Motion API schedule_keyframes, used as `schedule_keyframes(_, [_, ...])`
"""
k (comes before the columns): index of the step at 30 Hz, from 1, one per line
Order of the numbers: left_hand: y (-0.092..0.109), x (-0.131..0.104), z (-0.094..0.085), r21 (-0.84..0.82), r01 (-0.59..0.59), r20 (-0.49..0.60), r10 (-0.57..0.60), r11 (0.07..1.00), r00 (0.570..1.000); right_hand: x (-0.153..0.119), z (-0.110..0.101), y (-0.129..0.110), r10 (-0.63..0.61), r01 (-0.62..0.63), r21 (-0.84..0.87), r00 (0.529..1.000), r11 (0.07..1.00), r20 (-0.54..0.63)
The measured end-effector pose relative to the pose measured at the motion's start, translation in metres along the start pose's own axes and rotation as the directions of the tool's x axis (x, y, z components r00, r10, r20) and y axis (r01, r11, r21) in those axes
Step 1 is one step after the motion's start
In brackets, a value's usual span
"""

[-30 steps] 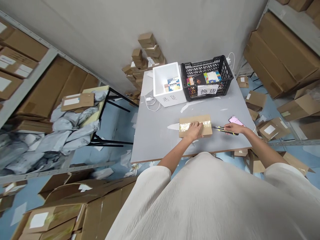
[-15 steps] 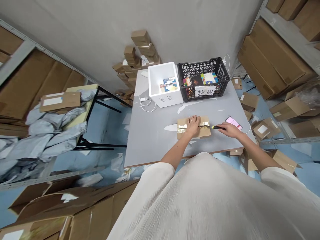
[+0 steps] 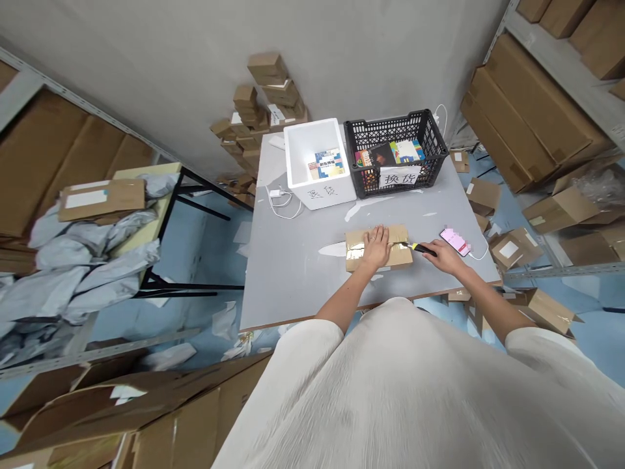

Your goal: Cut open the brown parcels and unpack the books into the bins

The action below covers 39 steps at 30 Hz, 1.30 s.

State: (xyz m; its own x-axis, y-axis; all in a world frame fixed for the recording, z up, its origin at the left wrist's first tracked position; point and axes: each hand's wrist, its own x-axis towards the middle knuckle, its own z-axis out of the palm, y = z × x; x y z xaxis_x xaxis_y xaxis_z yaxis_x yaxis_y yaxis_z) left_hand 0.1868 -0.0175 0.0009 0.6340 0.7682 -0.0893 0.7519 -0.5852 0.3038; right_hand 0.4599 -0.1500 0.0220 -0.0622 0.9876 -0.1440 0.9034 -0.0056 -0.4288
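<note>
A small cardboard box [image 3: 355, 262] lies on the grey table, shiny tape running along its top seam. My left hand [image 3: 376, 248] rests on top of the box with its fingers stretched out. My right hand [image 3: 443, 255] is shut on the black handle of a utility knife [image 3: 420, 248], just right of the box. The knife points left, its front end at the right end of the taped seam. A phone [image 3: 454, 241] with a lit pink screen lies beyond my right hand, a white cable attached.
Behind the box stand a white foam box [image 3: 326, 195] and a black plastic crate [image 3: 396, 182], both with books inside. A side table [image 3: 168, 215] at left bears grey mailing bags [image 3: 92, 260]. Cardboard boxes [image 3: 276, 94] are stacked by the wall; more lie on the floor at right.
The knife's front end has drawn back slightly to the right, from beside my left fingers to the box's right end. My left hand stays on the box. The view has shifted slightly.
</note>
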Motion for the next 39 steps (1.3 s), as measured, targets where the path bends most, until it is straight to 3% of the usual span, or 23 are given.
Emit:
schedule_keyframes(4, [-0.001, -0.002, 0.005, 0.039, 0.004, -0.007, -0.004, 0.999, 1.0, 0.001, 0.022, 0.003, -0.001, 0.0, -0.009, 0.993, 1.0, -0.121])
schedule_keyframes(8, [0.0, -0.003, 0.005, 0.051, 0.008, -0.008, -0.007, 0.999, 1.0, -0.002, 0.028, 0.013, -0.027, 0.017, -0.061, 0.987, 0.998, -0.159])
schedule_keyframes(20, [0.005, -0.006, 0.0, 0.011, 0.015, -0.018, -0.014, 1.0, 1.0, 0.0, 0.015, 0.043, 0.01, -0.022, -0.065, 0.983, 0.998, -0.183])
schedule_keyframes(30, [0.003, -0.005, 0.003, -0.02, 0.013, -0.021, -0.013, 1.0, 1.0, 0.01, 0.011, 0.033, -0.009, 0.025, 0.077, 0.979, 0.997, -0.202])
schedule_keyframes(36, [-0.009, -0.01, -0.001, -0.078, -0.031, 0.009, 0.032, 0.996, 0.999, 0.011, -0.005, 0.058, 0.059, -0.037, 0.085, 0.958, 0.996, -0.28])
schedule_keyframes(39, [-0.019, -0.024, -0.007, -0.08, -0.066, 0.01, 0.067, 0.995, 0.998, 0.021, -0.01, 0.055, 0.068, -0.034, 0.117, 0.951, 0.993, -0.301])
